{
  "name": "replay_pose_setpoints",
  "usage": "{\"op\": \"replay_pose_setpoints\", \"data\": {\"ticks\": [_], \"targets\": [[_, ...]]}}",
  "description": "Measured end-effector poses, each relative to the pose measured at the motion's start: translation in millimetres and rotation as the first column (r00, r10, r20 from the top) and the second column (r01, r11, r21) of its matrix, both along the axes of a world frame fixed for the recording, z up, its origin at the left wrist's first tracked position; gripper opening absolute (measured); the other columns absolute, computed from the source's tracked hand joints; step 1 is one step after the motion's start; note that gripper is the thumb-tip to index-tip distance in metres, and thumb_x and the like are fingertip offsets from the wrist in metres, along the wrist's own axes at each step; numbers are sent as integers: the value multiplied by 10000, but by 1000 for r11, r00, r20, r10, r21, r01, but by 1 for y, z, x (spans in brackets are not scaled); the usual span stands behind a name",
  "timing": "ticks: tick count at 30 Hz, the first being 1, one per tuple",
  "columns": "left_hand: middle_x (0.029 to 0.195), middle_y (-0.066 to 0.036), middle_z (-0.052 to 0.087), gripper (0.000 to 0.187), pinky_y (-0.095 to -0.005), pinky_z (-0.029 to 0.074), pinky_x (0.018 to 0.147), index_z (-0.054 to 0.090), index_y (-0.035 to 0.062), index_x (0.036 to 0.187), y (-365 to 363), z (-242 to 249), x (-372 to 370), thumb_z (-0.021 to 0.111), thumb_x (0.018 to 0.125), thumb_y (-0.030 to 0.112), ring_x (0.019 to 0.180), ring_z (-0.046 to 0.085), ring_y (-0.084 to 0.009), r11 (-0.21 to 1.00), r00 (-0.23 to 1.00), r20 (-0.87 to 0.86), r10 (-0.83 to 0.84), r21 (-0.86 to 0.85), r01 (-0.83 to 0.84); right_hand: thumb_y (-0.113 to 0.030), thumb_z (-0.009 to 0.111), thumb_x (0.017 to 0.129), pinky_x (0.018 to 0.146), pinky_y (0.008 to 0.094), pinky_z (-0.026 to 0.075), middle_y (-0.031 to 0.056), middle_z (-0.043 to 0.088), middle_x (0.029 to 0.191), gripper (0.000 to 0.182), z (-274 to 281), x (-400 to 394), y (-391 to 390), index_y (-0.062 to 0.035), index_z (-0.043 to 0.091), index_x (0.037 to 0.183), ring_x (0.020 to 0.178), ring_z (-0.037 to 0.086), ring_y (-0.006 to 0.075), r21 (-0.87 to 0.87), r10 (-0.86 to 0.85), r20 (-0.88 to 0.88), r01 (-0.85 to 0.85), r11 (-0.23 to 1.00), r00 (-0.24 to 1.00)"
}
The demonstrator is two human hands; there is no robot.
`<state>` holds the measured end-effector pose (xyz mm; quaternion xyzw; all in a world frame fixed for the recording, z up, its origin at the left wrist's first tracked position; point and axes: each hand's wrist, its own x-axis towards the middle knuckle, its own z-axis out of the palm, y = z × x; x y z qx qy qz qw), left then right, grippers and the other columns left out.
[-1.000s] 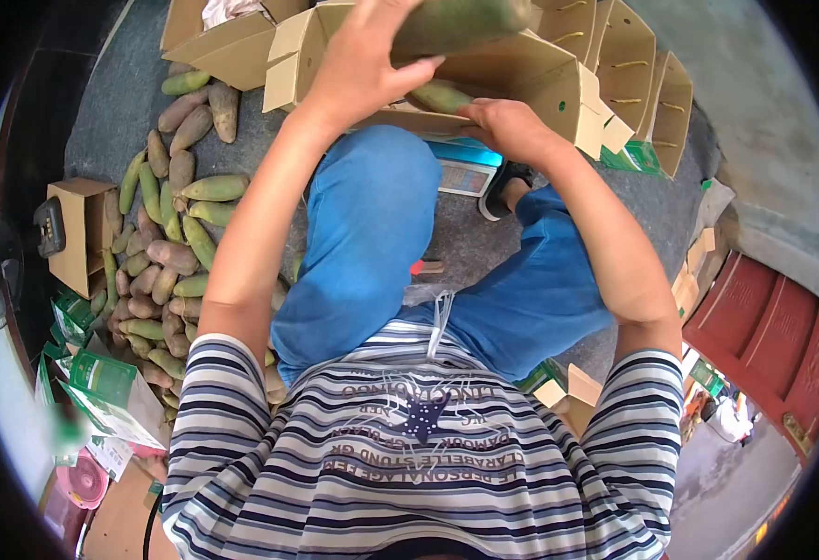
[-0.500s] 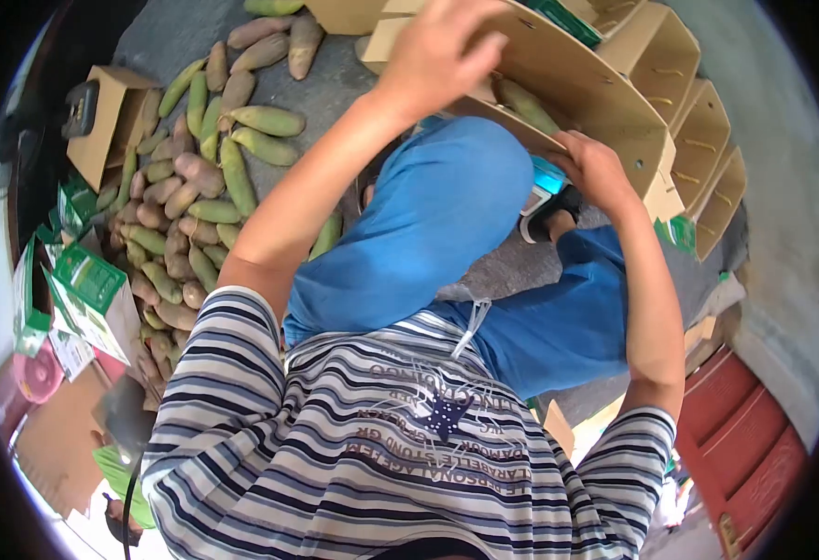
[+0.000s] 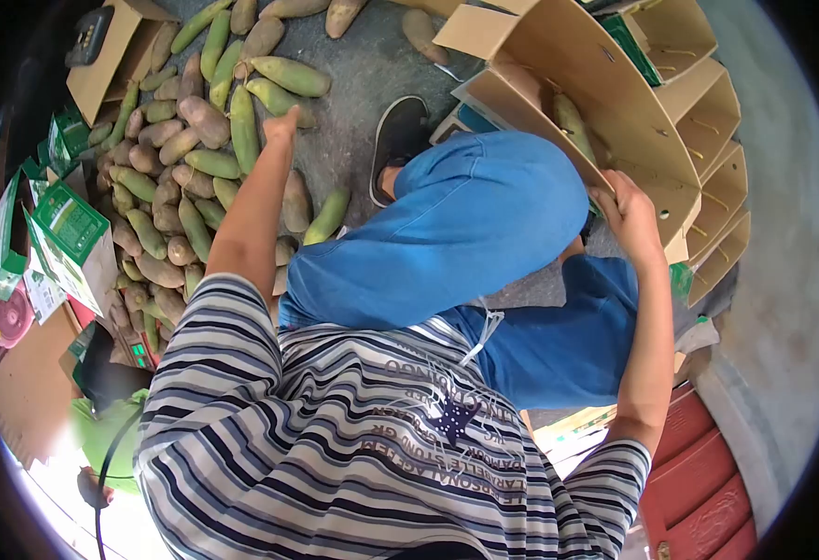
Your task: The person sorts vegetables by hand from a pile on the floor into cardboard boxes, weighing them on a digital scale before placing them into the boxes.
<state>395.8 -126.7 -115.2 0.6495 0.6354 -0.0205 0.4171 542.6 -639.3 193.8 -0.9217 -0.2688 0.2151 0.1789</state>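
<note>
Stretched out to the left, my left hand (image 3: 281, 124) is at the pile of long vegetables, with its fingers partly hidden. It seems open and is against or just over a long green vegetable (image 3: 274, 91) that looks like a radish. My right hand (image 3: 630, 213) has its fingers wrapped over the near edge of a cardboard box (image 3: 605, 79), which lies tilted with its inside toward me. Within that box lies a green-brown vegetable (image 3: 573, 126), partly hidden by the near wall.
Many green and brown vegetables (image 3: 162, 201) cover the floor at left. Several open cardboard boxes (image 3: 708, 121) line the right side. Green-and-white cartons (image 3: 69, 224) stand far left, near a person in green (image 3: 111, 429). A dark shoe (image 3: 400, 135) is on the floor beside my knee.
My left hand has left the box area and swung left and down to the vegetables. My right hand stays on the box edge. The camera view has shifted, and a shoe now shows.
</note>
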Motion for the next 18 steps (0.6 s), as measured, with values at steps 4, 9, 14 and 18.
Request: {"op": "replay_pose_setpoints", "data": {"ticks": [4, 9, 14, 18], "targets": [[1068, -177, 570, 642, -417, 494, 686, 512, -19, 1136, -19, 10, 11, 771, 684, 356, 860, 581, -315, 914, 964, -17, 264, -315, -256, -125, 576, 832, 715, 391, 465, 132, 582, 907, 175, 2, 1, 4, -71, 584, 998, 843, 580, 329, -16, 9, -9, -9, 1000, 1000], [1092, -143, 550, 627, -418, 486, 651, 497, 30, 1141, -18, -3, 22, 770, 680, 355, 862, 563, -314, 799, 877, 9, 480, -416, -433, -127, 584, 831, 712, 382, 464, 127, 583, 906, 177, 2, 1, 6, -71, 584, 999, 844, 580, 328, -25, -14, -25, 13, 1000, 1000], [1017, -122, 540, 631, -401, 479, 718, 455, 40, 1168, -14, 18, 15, 716, 687, 353, 896, 544, -299, 697, 838, 82, 540, -602, -390, -127, 586, 832, 711, 377, 463, 126, 582, 906, 174, 3, 1, 8, -70, 584, 996, 845, 580, 327, -35, -26, -21, 25, 999, 999], [1009, -120, 506, 620, -397, 475, 786, 440, 27, 1178, -24, 32, 7, 681, 706, 350, 946, 521, -290, 394, 561, 98, 822, -809, -436, -126, 584, 833, 716, 382, 461, 125, 583, 910, 173, 4, 1, 7, -75, 584, 998, 849, 578, 329, -36, -15, -20, 14, 999, 1000]]}}
